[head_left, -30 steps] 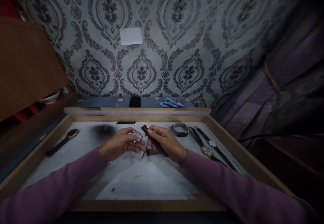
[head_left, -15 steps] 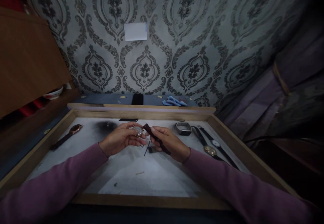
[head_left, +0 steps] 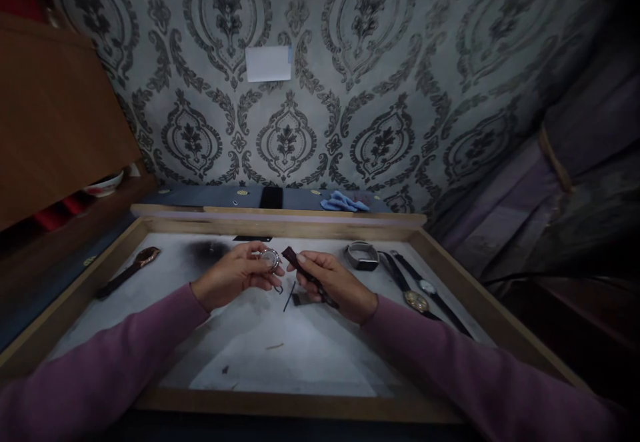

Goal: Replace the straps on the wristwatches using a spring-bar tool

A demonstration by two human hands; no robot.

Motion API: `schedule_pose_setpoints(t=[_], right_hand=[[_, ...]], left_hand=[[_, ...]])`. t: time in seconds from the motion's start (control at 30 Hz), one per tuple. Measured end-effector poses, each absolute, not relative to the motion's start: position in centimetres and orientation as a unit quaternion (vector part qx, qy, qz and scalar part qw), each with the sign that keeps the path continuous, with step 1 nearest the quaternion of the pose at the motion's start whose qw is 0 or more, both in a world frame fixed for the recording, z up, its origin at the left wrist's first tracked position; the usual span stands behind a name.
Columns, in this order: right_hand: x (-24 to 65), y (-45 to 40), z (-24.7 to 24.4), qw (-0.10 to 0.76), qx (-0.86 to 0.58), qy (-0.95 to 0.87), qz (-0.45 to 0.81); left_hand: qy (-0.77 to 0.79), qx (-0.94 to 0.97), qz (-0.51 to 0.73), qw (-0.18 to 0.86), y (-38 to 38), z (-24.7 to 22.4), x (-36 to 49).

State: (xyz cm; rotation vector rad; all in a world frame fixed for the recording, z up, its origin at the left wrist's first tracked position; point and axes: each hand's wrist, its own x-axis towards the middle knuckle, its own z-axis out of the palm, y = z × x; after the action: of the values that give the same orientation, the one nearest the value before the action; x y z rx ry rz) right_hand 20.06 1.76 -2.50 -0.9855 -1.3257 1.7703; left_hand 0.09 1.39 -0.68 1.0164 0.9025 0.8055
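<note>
Pinched in my left hand (head_left: 235, 274) is a round silver watch case (head_left: 271, 259) with no strap visible on its right side. My right hand (head_left: 333, 279) grips a dark brown watch strap (head_left: 305, 271), its free end pointing up and left toward the case. A small gap separates the strap end from the case. Both hands are above the white floor of a shallow wooden tray (head_left: 280, 401). Below and between them lie a thin dark stick (head_left: 289, 297) and a small dark flat piece (head_left: 303, 299), partly hidden by my right hand.
A watch with a dark strap (head_left: 131, 271) lies at the tray's left. To the right are a grey-banded watch (head_left: 362, 255), a gold-faced watch (head_left: 416, 301) and a silver-faced watch (head_left: 428, 287). Behind the tray rest a black phone-like slab (head_left: 271, 197) and a blue cloth (head_left: 345, 201).
The watch case has turned slightly and shifted a little left with my left hand. The strap end and the case are somewhat farther apart.
</note>
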Motion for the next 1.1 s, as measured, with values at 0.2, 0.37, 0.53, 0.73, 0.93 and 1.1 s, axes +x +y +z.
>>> schedule_pose_setpoints(t=[0.2, 0.37, 0.53, 0.73, 0.93, 1.1], right_hand=[[20.27, 1.75, -2.22, 0.352, -0.385, -0.511, 0.683], [20.39, 1.72, -2.10, 0.356, -0.386, -0.515, 0.678], [20.40, 1.75, -2.05, 0.355, -0.392, -0.511, 0.677], [20.42, 1.73, -2.02, 0.347, -0.408, -0.498, 0.681], [20.49, 1.68, -2.20, 0.338, -0.397, -0.513, 0.682], [20.47, 1.71, -2.24, 0.321, -0.388, -0.523, 0.688]], left_hand=[[0.444, 0.510, 0.345, 0.651, 1.50, -0.66, -0.18], [0.466, 0.510, 0.349, 0.633, 1.40, -0.50, -0.03], [0.432, 0.504, 0.326, 0.673, 1.29, -0.30, 0.01], [0.427, 0.526, 0.311, 0.667, 1.28, -0.29, 0.15], [0.418, 0.518, 0.300, 0.683, 1.04, 0.00, 0.32], [0.411, 0.511, 0.285, 0.699, 0.94, 0.05, 0.36]])
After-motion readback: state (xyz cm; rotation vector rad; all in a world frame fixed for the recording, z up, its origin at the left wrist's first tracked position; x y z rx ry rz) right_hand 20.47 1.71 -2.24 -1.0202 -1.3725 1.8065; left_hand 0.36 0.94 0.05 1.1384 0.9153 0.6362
